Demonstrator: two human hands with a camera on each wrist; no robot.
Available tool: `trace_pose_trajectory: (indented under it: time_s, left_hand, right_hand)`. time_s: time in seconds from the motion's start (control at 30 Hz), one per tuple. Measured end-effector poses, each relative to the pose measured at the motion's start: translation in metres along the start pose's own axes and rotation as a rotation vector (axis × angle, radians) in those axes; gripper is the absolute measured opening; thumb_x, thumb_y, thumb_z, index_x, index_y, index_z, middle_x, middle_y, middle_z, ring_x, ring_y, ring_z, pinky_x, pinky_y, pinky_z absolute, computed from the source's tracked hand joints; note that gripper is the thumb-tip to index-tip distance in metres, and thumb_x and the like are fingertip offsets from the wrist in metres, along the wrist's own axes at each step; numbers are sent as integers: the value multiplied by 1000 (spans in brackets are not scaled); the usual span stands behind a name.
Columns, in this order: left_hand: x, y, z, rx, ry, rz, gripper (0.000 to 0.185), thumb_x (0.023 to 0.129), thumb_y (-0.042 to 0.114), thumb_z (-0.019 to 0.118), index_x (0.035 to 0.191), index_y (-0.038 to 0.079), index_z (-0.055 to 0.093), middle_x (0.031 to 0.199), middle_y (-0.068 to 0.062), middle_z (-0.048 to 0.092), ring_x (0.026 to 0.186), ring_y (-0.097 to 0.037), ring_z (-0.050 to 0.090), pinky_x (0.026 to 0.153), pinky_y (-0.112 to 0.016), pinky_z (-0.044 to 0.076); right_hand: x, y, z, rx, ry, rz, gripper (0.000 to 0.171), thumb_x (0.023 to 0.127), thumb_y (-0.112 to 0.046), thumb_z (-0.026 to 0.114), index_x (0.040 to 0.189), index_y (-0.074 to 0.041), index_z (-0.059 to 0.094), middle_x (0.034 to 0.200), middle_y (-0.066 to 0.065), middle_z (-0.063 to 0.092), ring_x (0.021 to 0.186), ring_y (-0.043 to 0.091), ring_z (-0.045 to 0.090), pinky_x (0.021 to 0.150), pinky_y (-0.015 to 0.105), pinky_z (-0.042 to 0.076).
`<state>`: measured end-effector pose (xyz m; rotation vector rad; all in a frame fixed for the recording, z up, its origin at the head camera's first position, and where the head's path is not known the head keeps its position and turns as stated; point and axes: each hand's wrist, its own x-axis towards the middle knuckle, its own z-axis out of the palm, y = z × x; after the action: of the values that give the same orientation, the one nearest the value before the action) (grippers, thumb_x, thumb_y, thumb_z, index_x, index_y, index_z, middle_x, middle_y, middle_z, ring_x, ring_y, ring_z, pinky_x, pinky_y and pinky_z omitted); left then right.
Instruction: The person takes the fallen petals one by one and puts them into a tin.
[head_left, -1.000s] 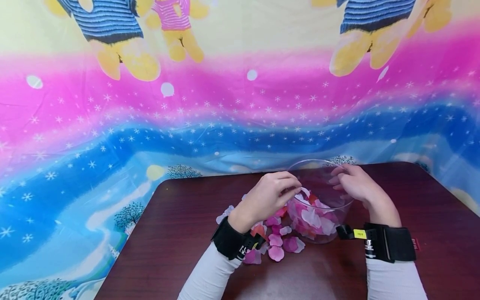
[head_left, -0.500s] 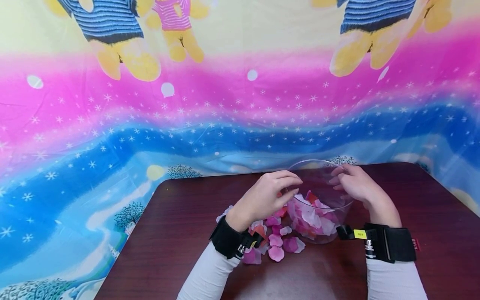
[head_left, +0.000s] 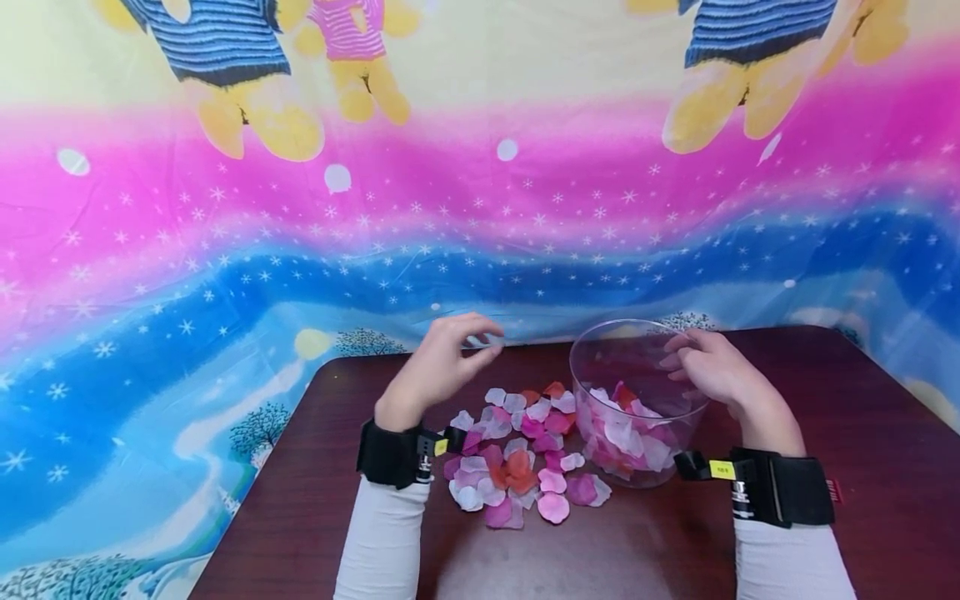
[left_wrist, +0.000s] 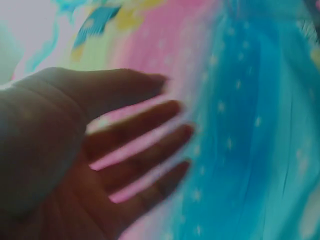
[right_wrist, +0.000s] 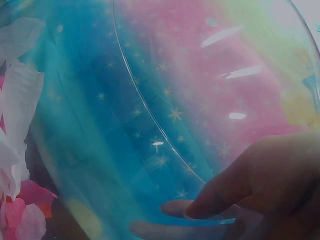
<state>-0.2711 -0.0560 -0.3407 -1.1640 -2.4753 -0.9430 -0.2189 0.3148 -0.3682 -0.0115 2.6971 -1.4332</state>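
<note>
Since a second ago my left hand has left the bowl, right of centre, and hangs open, empty, above the loose petals at lower centre. Right hand grips the rim. Next, likely, pinching another petal.

Loose petals crowd the bowl's left; table beyond lies bare.

Two hands, one clear bowl, one table, roughly two dozen loose petals
</note>
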Motion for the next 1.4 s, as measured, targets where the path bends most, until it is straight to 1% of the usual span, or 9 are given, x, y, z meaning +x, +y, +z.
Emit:
trace_pose_trajectory:
  time_s: [0.1, 0.23, 0.43, 0.57, 0.67, 0.83, 0.93, 1.13, 1.4]
  left_hand:
    - [-7, -16, -7, -15, -103, -144, 20, 97, 11, 72, 117, 9, 75, 113, -6, 73, 99, -20, 69, 89, -40, 56]
    - [-9, -36, -3, -39, -205, -255, 19, 94, 8, 75, 113, 7, 75, 104, -5, 75, 93, -19, 70, 85, -37, 57]
    - [-9, -59, 18, -32, -360, -322, 26, 89, -2, 76, 112, 10, 76, 102, -4, 75, 90, -15, 69, 81, -31, 57]
    - [-8, -66, 35, -59, -484, -358, 37, 85, -8, 75, 117, 10, 76, 108, -12, 74, 93, -19, 68, 76, -33, 57]
    - [-7, -67, 47, -68, -536, -377, 41, 82, -10, 77, 118, 9, 76, 113, -15, 71, 90, -20, 67, 69, -31, 56]
    - [-4, -65, 62, -42, -575, -414, 42, 79, -12, 77, 111, 14, 80, 117, -6, 68, 67, -14, 58, 53, -26, 45]
    - [-3, -63, 68, 0, -578, -427, 42, 78, -13, 76, 106, 17, 81, 120, -2, 67, 62, -13, 53, 49, -26, 39]
    - [-2, -63, 70, 74, -538, -384, 25, 82, -7, 78, 90, 16, 82, 102, 0, 72, 71, -13, 60, 58, -26, 50]
    - [0, -62, 61, 59, -476, -265, 18, 87, -4, 74, 83, 12, 81, 84, 3, 73, 69, -9, 64, 65, -26, 54]
  right_hand:
    - [0, 0, 0, -4, -2, 2, 44, 105, -10, 27, 140, 14, 38, 136, 39, 51, 122, 53, 56, 83, 50, 59]
    - [0, 1, 0, -7, -3, 8, 44, 105, -11, 26, 140, 14, 38, 136, 39, 51, 122, 53, 56, 84, 51, 58]
    - [1, 1, 0, -6, -5, 11, 45, 106, -11, 25, 140, 14, 38, 137, 39, 51, 122, 53, 55, 84, 51, 58]
    - [1, 2, -1, 1, -6, 9, 45, 106, -11, 24, 140, 14, 38, 136, 39, 51, 122, 53, 55, 85, 51, 58]
    - [1, 2, -1, 6, -6, 7, 45, 105, -11, 25, 140, 14, 38, 136, 39, 51, 122, 53, 56, 84, 51, 58]
    - [1, 1, -1, 12, -9, 1, 45, 105, -10, 24, 140, 14, 38, 136, 39, 51, 122, 53, 55, 85, 51, 58]
    - [0, 1, -1, 14, -9, 0, 45, 105, -10, 24, 140, 14, 38, 136, 39, 51, 122, 53, 55, 85, 51, 58]
    - [0, 0, 0, 19, -7, -2, 45, 104, -9, 24, 139, 15, 38, 135, 39, 52, 122, 53, 56, 84, 50, 58]
    - [0, 1, 1, 12, -2, -1, 45, 105, -10, 24, 140, 14, 38, 136, 39, 51, 122, 53, 55, 85, 51, 58]
